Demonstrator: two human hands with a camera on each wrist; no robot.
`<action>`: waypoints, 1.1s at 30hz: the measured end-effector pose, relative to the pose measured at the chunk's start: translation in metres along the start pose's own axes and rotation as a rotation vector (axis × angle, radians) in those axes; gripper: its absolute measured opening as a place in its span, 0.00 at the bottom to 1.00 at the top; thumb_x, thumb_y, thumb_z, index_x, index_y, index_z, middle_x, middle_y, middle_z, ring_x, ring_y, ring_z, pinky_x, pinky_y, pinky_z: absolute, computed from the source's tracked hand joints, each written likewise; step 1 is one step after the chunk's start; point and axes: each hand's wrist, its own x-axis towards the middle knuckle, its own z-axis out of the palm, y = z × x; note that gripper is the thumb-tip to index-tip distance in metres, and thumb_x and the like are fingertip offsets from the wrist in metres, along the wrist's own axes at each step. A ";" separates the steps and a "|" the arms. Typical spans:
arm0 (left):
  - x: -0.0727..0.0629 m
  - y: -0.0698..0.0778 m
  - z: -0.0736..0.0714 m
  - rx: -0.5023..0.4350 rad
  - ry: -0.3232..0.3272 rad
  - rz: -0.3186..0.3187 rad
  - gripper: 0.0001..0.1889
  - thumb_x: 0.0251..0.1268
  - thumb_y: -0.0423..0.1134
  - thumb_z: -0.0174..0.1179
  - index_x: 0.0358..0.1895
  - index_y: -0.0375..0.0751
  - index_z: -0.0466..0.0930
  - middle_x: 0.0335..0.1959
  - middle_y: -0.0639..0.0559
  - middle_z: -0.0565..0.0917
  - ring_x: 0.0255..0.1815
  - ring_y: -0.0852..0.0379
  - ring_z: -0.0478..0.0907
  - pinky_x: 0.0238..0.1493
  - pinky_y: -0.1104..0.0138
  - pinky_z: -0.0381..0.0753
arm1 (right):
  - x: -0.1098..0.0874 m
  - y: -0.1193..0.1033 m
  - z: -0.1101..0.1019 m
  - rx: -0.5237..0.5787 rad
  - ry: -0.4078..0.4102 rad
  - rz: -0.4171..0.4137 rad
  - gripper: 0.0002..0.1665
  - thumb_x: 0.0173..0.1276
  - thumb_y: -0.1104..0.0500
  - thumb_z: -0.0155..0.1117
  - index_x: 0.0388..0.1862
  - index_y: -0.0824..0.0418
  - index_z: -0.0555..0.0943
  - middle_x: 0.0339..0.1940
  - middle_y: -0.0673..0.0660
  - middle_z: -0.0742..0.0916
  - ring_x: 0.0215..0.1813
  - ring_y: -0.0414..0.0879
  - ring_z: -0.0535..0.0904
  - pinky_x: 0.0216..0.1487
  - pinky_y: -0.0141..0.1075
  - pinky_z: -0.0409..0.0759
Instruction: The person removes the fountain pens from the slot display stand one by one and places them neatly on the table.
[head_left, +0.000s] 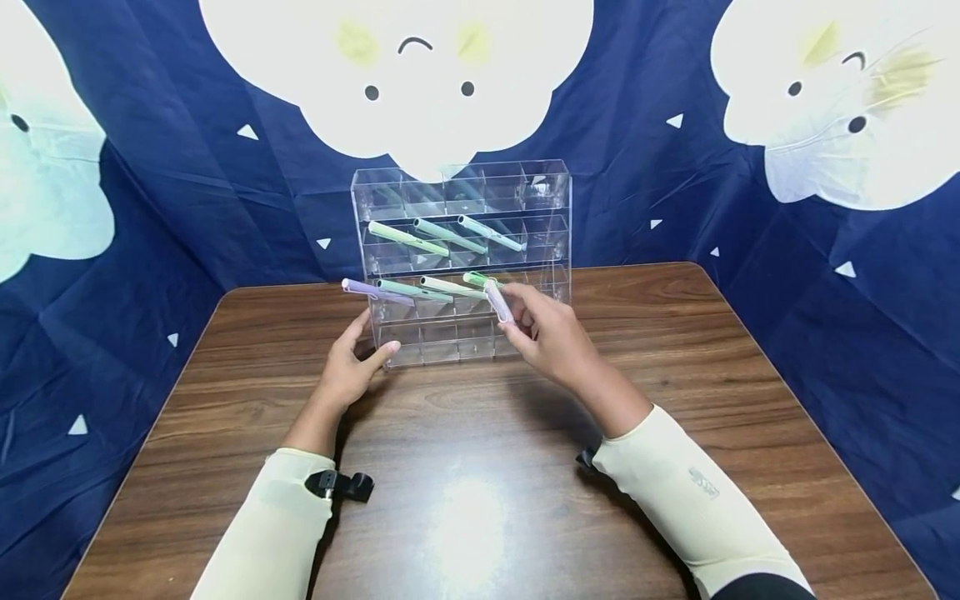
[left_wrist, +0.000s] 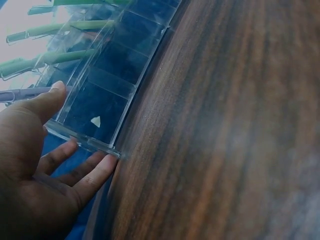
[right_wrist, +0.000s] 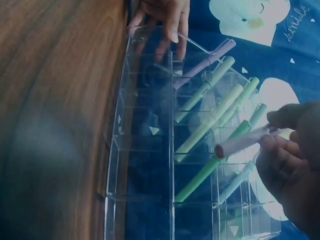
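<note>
Right wrist, hand [right_wrist: 297,162] pinching pen [right_wrist: 241,144], "smile" lettering [right_wrist: 297,24]

A lilac pen [head_left: 498,302], clip showing, is pinched in the right hand [head_left: 553,333], tilted in front of the rack [head_left: 438,350]; whether they touch is unclear. The rack — clear, tiered, compartmented — stands upright, its left end held by the left hand [head_left: 348,367]. Seven pens slant in it, ends jutting leftward in the head view: yellow [head_left: 407,238], teal [head_left: 450,236] and pale blue [head_left: 490,232] above; purple [head_left: 377,292], mint [head_left: 412,291], cream [head_left: 450,288] and bright green [head_left: 474,279] below — the last partly hidden.
</note>
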 end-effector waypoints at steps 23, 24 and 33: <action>0.001 -0.001 -0.001 0.049 0.000 0.001 0.43 0.79 0.42 0.69 0.90 0.50 0.56 0.86 0.37 0.66 0.76 0.26 0.76 0.51 0.79 0.80 | -0.017 -0.022 0.052 0.379 -0.459 0.321 0.43 0.73 0.69 0.72 0.83 0.52 0.68 0.31 0.54 0.84 0.20 0.38 0.77 0.21 0.35 0.83; 0.001 -0.001 -0.001 0.054 0.001 0.000 0.43 0.79 0.42 0.69 0.90 0.50 0.56 0.86 0.37 0.66 0.76 0.27 0.76 0.52 0.79 0.80 | -0.018 -0.023 0.055 0.416 -0.471 0.349 0.44 0.72 0.69 0.72 0.83 0.51 0.67 0.31 0.54 0.84 0.20 0.39 0.78 0.21 0.37 0.84; 0.001 0.001 -0.001 0.053 0.000 -0.010 0.44 0.79 0.41 0.69 0.90 0.51 0.55 0.87 0.37 0.65 0.78 0.26 0.73 0.72 0.42 0.81 | -0.022 -0.030 0.085 0.567 -0.500 0.495 0.43 0.70 0.71 0.72 0.80 0.56 0.68 0.26 0.53 0.83 0.17 0.43 0.78 0.18 0.41 0.83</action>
